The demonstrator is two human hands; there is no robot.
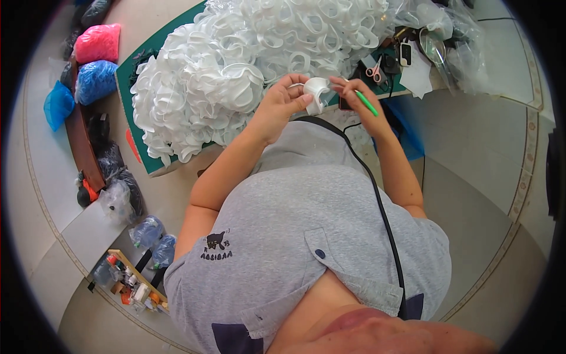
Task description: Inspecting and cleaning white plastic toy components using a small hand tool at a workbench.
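My left hand point(282, 105) grips a curved white loop-shaped piece point(316, 88) by its left side, thumb and fingers closed on it. Close on its right is my right hand point(364, 107), its fingers curled around a slim bright green handle point(367, 103) like that of a pen-shaped tool. The tool's working end is too small to make out. Both hands are over the table's near edge. Behind them rises a big heap of similar white loops point(236, 82), spread over the green tabletop point(131, 97).
On the table's right lie pink-handled scissors point(374, 72), a dark box, white paper point(416, 76) and clear plastic bags point(463, 53). A black cord point(377, 194) runs down my front. Pink point(97, 42) and blue point(96, 81) bags stand left of the table.
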